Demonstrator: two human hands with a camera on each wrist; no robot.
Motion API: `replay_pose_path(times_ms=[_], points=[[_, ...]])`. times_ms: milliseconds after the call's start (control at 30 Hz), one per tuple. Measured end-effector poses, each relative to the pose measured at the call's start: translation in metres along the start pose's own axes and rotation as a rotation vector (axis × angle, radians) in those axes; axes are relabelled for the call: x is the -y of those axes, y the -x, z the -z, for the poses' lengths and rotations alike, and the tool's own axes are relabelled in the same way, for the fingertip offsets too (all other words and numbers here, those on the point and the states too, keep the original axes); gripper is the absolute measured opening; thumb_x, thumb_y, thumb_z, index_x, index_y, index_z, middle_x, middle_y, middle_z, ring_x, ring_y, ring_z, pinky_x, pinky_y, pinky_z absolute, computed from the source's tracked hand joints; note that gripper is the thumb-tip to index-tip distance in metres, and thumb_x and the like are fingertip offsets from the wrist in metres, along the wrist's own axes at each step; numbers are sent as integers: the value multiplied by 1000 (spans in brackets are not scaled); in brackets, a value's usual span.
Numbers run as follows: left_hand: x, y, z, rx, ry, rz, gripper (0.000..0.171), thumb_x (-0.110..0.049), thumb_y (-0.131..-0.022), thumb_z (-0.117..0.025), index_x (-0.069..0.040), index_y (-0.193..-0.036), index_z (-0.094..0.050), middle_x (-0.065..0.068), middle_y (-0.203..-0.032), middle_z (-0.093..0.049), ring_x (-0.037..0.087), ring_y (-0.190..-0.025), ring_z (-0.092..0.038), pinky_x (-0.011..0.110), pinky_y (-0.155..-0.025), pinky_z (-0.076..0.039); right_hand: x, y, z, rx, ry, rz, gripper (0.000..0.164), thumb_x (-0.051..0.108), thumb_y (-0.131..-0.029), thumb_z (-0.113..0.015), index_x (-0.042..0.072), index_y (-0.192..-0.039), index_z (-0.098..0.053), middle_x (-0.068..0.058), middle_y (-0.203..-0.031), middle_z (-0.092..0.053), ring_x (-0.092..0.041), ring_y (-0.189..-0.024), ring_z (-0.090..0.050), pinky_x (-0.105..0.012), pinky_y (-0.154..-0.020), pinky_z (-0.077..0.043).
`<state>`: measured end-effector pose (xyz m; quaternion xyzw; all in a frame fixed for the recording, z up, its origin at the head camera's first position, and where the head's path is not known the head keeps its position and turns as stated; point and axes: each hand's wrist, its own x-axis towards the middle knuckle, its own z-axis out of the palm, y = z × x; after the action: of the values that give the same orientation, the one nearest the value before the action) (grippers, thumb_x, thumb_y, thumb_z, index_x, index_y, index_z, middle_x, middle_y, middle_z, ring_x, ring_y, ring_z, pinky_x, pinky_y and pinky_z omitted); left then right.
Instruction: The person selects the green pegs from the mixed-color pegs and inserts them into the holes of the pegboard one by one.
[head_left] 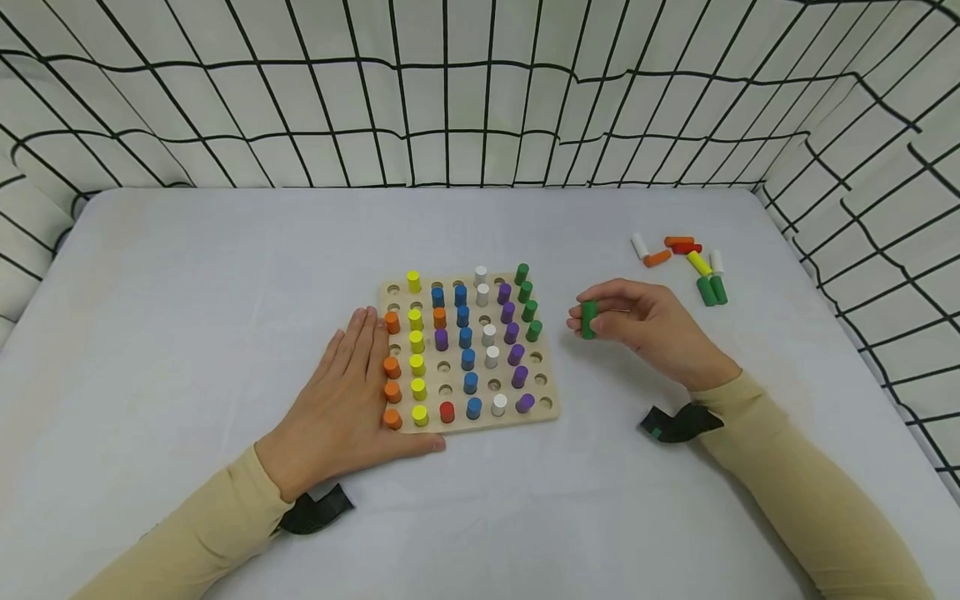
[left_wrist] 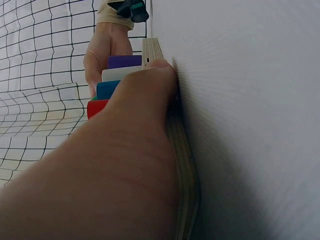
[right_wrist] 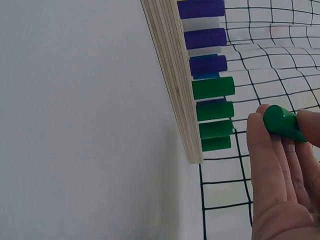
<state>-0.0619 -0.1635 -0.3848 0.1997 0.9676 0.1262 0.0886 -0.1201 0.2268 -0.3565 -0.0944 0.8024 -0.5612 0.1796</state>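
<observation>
A wooden pegboard (head_left: 551,390) lies on the white cloth, with coloured pegs standing in columns and several holes bare. Flat along its left edge rests my left hand (head_left: 337,408), fingers straight, thumb stretched along the front edge. Right of the board, my right hand (head_left: 648,329) pinches a green peg (head_left: 588,320) between thumb and fingers; in the right wrist view the peg (right_wrist: 280,121) is apart from the board. Several green pegs (head_left: 530,311) stand in the rightmost column, its nearer holes bare. One red peg (head_left: 447,412) stands in the front row, between yellow (head_left: 420,415) and blue (head_left: 474,407).
Loose pegs lie at the back right: white (head_left: 639,245), orange (head_left: 657,258), red (head_left: 686,248), yellow (head_left: 699,263) and green (head_left: 707,292) among them. Black wire mesh (head_left: 446,100) borders the table's back and sides. Dark straps hang at both wrists.
</observation>
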Motion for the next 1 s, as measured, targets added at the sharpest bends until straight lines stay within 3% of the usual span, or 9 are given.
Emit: replay_pose_path(times_ms=[367,700,1000], points=[[0,0,1,2,1,8,147,-93,-70,-63,7,-163,-6,26,-174,0,43,-163,-2,62,-132,-12,-3,-2,-22,86,-20,76,28,11,-101,-66,8,-129,-66,-1,-121,-77,-14,-114,-75,-24,-98,-60],[1,1,1,9,7,22,147,-94,-70,-60,7,-163,-5,26,-174,1,43,-163,-1,62,-132,-11,-1,-11,-31,108,-8,143,25,7,-99,-66,7,-124,-68,-3,-117,-78,-18,-108,-75,-26,-95,-61],[0,0,1,17,7,12,148,-95,-70,-58,6,-163,-4,25,-174,3,43,-164,0,63,-132,-11,-4,-15,-38,156,-18,199,23,-1,-95,-67,1,-119,-69,-10,-116,-77,-17,-107,-76,-27,-95,-62]])
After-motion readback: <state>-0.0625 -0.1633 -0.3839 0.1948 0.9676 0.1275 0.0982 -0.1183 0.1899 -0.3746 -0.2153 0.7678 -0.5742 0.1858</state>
